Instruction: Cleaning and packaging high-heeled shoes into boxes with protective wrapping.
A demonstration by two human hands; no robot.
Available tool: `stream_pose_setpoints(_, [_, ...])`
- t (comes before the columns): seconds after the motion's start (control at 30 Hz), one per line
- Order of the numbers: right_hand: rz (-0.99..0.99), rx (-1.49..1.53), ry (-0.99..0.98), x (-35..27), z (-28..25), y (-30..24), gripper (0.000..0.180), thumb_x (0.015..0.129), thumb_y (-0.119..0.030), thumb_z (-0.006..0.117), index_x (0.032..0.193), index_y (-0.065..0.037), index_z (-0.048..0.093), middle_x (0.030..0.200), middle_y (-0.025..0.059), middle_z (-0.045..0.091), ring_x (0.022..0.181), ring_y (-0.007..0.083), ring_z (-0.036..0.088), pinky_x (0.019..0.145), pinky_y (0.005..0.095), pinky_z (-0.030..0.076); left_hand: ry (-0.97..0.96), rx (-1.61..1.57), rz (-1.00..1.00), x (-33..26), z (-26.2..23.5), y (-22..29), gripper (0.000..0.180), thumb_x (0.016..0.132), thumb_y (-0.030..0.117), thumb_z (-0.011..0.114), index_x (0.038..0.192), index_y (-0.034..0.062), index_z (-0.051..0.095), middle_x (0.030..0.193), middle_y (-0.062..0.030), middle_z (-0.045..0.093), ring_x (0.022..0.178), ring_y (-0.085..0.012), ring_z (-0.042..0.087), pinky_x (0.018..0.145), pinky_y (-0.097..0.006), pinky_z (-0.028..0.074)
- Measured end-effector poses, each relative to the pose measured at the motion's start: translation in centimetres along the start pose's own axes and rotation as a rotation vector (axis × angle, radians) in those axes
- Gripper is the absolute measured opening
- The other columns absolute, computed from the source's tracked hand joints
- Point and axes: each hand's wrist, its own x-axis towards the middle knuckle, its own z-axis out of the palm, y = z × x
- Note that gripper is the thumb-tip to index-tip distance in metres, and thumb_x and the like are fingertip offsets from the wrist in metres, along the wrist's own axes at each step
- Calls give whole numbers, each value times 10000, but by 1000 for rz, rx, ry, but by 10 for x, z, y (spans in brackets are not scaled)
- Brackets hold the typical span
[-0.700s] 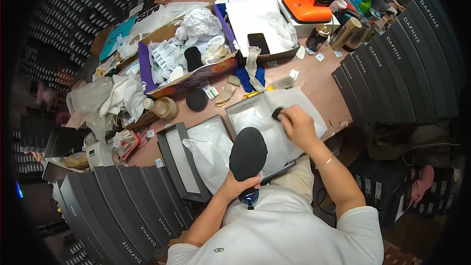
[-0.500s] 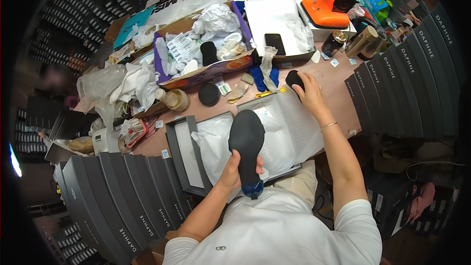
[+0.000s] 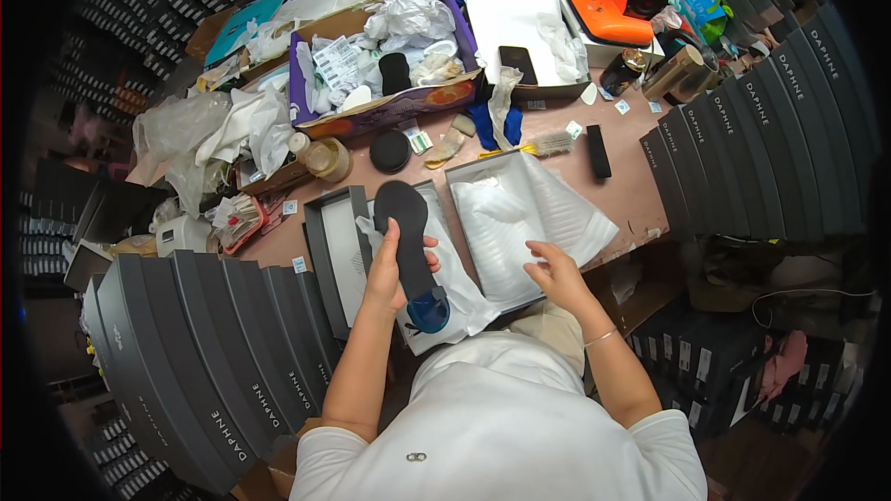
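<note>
My left hand (image 3: 394,264) grips a dark flat sandal (image 3: 408,241) sole-up, its blue heel part pointing toward me, above an open grey shoe box lid (image 3: 327,255). My right hand (image 3: 555,269) hovers with fingers spread and nothing in it, over the near edge of an open shoe box (image 3: 520,213) lined with white tissue paper. A small black block (image 3: 599,150) lies on the table beyond that box, by a brush (image 3: 548,144).
Stacks of grey shoe boxes (image 3: 213,353) rise at my left and more (image 3: 770,148) at my right. A purple-lined carton (image 3: 385,65) of crumpled paper, a round black tin (image 3: 391,150), an orange tool (image 3: 617,2), a phone (image 3: 518,63) and plastic wrap (image 3: 200,134) crowd the far table.
My right hand has let go of the small black block at the far side and come back toward me over the tissue-lined box. The sandal has stayed in my left hand.
</note>
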Motion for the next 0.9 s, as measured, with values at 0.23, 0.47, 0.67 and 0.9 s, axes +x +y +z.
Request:
stream_pose_setpoints(0.23, [59, 186, -247, 7, 19, -36, 309, 882, -179, 643, 1126, 9, 617, 1047, 141, 653, 906, 213, 641, 770, 299, 508, -122, -386, -1, -22, -10, 9, 554, 905, 607, 467, 1113, 97, 528, 819, -102, 592, 633, -191, 553, 605, -329, 478])
stream_pose_setpoints(0.47, [46, 224, -413, -14, 35, -66, 310, 890, -192, 636, 1131, 3, 620, 1007, 122, 657, 887, 183, 634, 754, 290, 503, -239, -313, 47, -32, 2, 17, 584, 910, 638, 411, 1048, 86, 546, 749, -89, 572, 589, -177, 532, 553, -312, 440])
stream_pose_setpoints(0.67, [-177, 369, -301, -25, 33, -93, 284, 830, -113, 681, 1081, 7, 624, 1021, 120, 633, 925, 206, 614, 825, 298, 474, -438, -331, 96, -32, 1, 6, 662, 889, 663, 421, 1169, 75, 539, 713, -77, 571, 553, -185, 550, 525, -323, 440])
stream_pose_setpoints(0.9, [-134, 421, -292, -34, 47, -113, 170, 793, -70, 671, 931, 9, 609, 898, 87, 628, 850, 178, 603, 790, 291, 474, -396, -331, 17, -36, 16, 0, 636, 885, 637, 468, 1052, 29, 554, 740, -98, 595, 611, -198, 612, 576, -348, 524])
